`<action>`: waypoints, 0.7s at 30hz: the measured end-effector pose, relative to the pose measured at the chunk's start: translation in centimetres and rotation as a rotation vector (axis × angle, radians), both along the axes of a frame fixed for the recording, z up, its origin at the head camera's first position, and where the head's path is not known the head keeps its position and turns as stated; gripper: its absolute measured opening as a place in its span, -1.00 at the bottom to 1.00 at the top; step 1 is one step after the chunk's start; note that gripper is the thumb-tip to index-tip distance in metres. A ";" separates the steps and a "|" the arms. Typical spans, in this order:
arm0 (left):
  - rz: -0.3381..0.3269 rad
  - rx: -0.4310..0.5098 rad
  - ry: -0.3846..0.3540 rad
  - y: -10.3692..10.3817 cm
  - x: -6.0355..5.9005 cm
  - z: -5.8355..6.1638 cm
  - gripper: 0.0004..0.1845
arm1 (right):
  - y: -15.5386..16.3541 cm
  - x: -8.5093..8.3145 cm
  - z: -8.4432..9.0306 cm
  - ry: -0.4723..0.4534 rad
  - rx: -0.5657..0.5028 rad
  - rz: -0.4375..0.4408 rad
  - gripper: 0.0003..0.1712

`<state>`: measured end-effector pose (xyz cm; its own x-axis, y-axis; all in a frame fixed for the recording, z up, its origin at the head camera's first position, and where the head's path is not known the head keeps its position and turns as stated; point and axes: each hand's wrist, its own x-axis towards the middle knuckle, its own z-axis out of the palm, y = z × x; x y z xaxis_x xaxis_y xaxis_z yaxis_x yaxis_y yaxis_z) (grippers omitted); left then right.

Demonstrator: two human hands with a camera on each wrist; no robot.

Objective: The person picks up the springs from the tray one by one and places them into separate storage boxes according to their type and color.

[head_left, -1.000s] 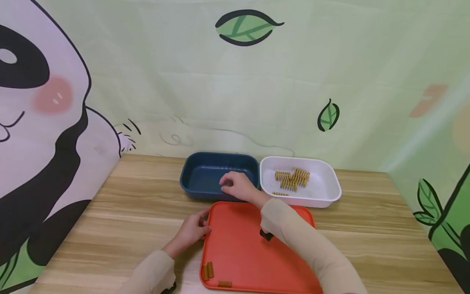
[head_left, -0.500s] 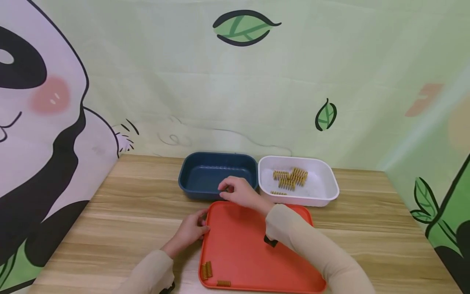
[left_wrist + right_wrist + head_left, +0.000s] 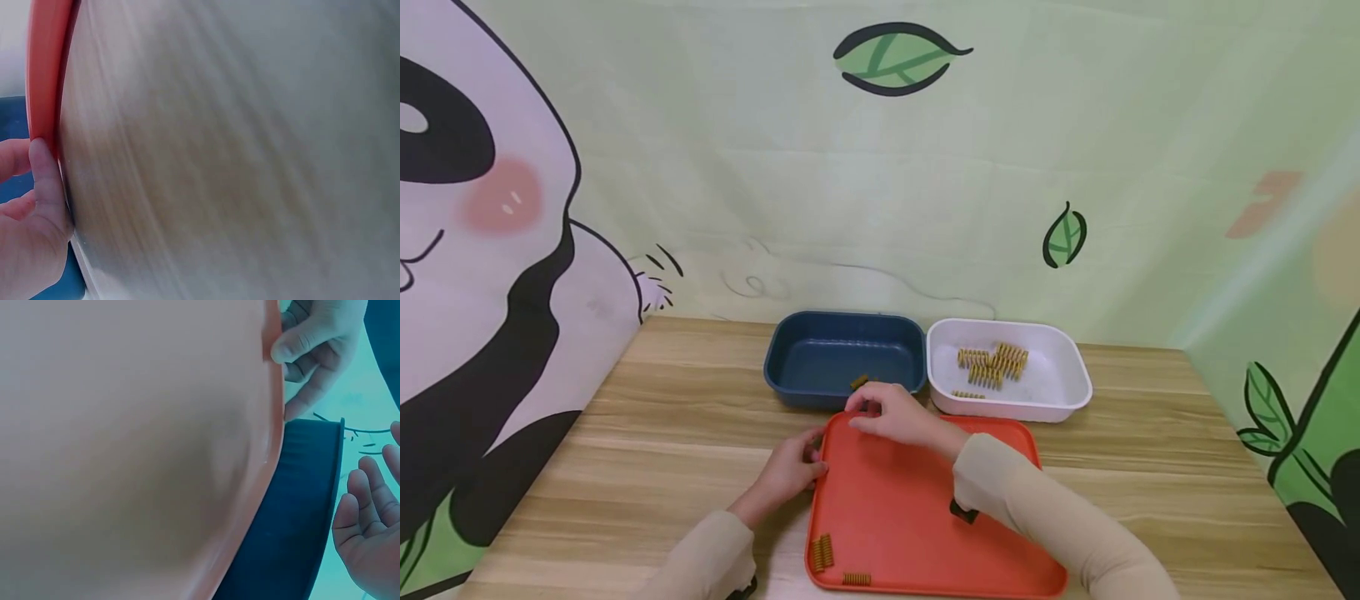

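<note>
My left hand (image 3: 790, 468) holds the left rim of a red tray (image 3: 917, 508), thumb at the edge and fingers along the outer side. The left wrist view shows its fingertips right at the red rim (image 3: 47, 81). Over the tray's far edge is my right hand (image 3: 891, 412), its fingers loosely bent; in the right wrist view the fingers (image 3: 365, 500) are spread with nothing between them. Just beyond it, a brass-coloured coil spring (image 3: 859, 382) shows at the near side of a dark blue bin (image 3: 775, 383). Several like springs (image 3: 823, 552) lie in the tray's near left corner.
A white bin (image 3: 1060, 387) with several more springs (image 3: 988, 367) stands right beside the blue bin at the back of the wooden table (image 3: 647, 467). A printed cloth backdrop (image 3: 760, 167) rises behind the table's far edge.
My right hand has drawn back from the blue bin toward the tray, letting go of a spring, which now shows in the bin. The left hand stays at the tray's rim.
</note>
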<state>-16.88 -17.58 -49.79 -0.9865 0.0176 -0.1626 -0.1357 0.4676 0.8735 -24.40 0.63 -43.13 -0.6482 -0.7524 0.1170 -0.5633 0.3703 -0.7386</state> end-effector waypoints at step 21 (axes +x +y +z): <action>-0.008 -0.002 -0.027 0.0 0.0 0.2 -0.42 | 0.4 1.7 -0.6 -0.032 0.002 0.091 -0.73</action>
